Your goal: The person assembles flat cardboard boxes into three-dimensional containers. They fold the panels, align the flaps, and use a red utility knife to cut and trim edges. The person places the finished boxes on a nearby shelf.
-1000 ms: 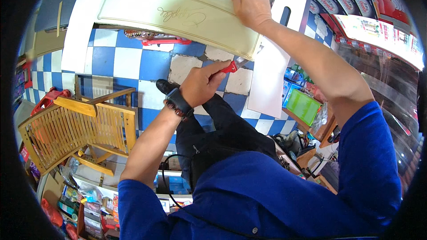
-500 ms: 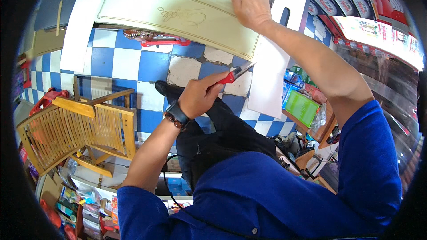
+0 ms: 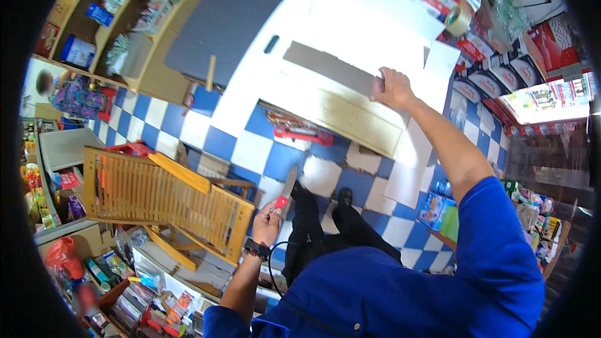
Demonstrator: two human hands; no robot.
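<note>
Right hand (image 3: 393,89) grips edge of large flat white board with grey strip (image 3: 338,81), propped upright over blue-and-white checkered tile floor (image 3: 244,150). Left hand (image 3: 268,220) closed round red-handled knife with grey blade (image 3: 285,191), held low, well apart from board. Slatted wooden folding frame (image 3: 156,197) just left of knife. Roll of tape (image 3: 460,20) beyond board.
</note>
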